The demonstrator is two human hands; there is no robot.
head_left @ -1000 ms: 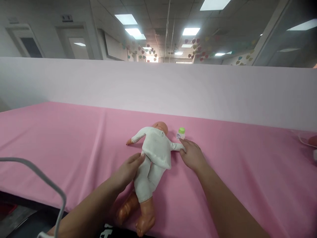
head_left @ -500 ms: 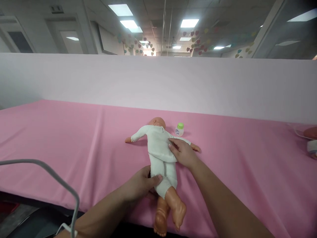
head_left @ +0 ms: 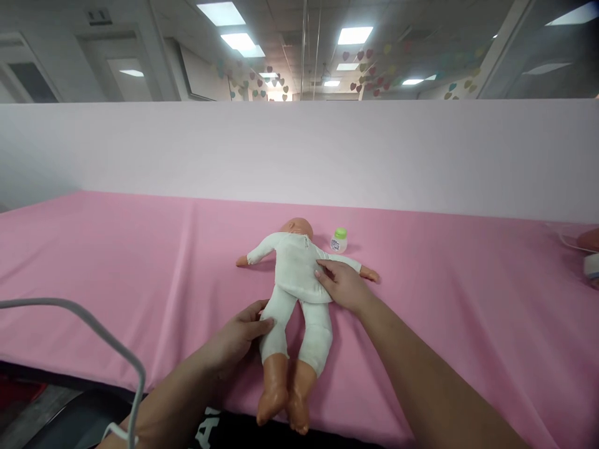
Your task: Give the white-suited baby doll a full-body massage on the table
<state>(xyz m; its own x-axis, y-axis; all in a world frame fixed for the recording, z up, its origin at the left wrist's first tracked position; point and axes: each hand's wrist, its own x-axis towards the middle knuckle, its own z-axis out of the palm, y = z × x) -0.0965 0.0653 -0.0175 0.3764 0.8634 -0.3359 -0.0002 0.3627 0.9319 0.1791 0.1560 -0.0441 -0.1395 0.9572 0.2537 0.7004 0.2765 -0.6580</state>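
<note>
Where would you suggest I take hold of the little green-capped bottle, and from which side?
I'd probably grip the bottle around its body, under the green cap, coming from the right with the right hand: it stands upright, with the doll's head to its left and the doll's arm stretched out in front.

"Where's the light coming from?"

"Ceiling panels between eleven and one o'clock, glaring pure white; the background around them is dim and greyish."

"And lower down?"

"Moderate, even light across the pink tabletop. Soft shadows fall beneath the doll's ten o'clock arm and at the three o'clock side of the small bottle."

"Sharp enough?"

"Reasonably, mid-frame, though the bottle's label is too small to read. Things at three o'clock's edge look soft; the two o'clock corner darkens."
</note>
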